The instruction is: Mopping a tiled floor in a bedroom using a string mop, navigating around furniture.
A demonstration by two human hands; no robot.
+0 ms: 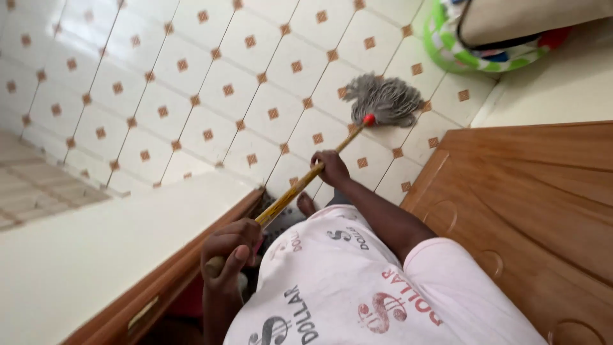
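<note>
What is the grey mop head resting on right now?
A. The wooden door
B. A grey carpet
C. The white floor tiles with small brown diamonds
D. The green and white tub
C: the mop head lies spread on the tiled floor, clear of the wooden door and the green and white tub.

The floor (211,76) is cream-white tile with small orange-brown diamonds where the corners meet, thin dark grout lines running diagonal. The mop (386,99) has a grey stringy head with a bright red collar, on a yellowish wooden handle (300,185). The door (530,204) is warm orange-brown wood, the walls plain cream. The shirt (357,287) is pale pink with dark grey and red print on it. Up in the corner a tub (447,45) is lime green with white, blue and red patches.
</note>
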